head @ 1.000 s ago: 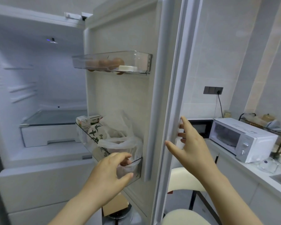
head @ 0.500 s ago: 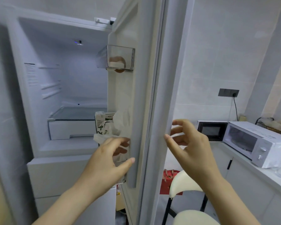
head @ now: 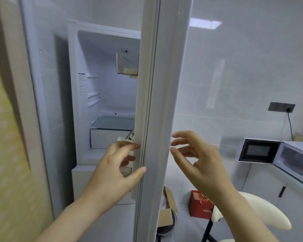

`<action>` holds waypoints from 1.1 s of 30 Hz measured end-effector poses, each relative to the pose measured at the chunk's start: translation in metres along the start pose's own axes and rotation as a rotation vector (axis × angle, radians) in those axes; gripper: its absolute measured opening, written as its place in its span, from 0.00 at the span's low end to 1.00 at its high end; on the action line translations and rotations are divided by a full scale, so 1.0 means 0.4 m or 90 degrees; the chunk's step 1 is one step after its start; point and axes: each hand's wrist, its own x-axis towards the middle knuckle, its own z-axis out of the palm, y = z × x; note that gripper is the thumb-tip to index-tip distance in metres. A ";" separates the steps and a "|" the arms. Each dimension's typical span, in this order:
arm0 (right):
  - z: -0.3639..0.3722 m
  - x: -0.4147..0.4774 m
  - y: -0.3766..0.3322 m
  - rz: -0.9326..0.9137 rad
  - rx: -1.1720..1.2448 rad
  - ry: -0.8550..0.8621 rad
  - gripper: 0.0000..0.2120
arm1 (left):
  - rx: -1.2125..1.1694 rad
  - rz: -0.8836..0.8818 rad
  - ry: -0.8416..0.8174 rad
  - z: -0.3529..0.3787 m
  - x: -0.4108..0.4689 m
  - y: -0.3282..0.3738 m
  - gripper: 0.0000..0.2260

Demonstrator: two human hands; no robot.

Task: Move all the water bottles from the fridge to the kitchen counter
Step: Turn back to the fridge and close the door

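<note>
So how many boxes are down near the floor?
2. A brown cardboard box sits just right of the door, partly hidden by it; a red box is further right, beside the white stool. The door may hide more.

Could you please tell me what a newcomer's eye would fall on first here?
The white fridge door, seen edge-on, cuts down the middle of the view, with the left hand holding its inner edge and the right hand open beside its outer face. Left of it, the lit fridge interior glows pale blue; a microwave sits far right.
</note>
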 end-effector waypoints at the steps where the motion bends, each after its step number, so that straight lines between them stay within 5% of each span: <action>1: 0.019 0.006 -0.008 -0.001 -0.002 -0.015 0.12 | 0.004 -0.009 0.002 -0.015 -0.003 -0.012 0.21; 13: 0.226 0.128 0.013 -0.014 -0.056 -0.090 0.19 | 0.026 -0.169 0.052 -0.131 0.027 -0.122 0.45; 33: 0.601 0.390 0.190 -0.236 -0.049 -0.025 0.39 | 0.044 -0.210 0.250 -0.245 0.157 -0.409 0.18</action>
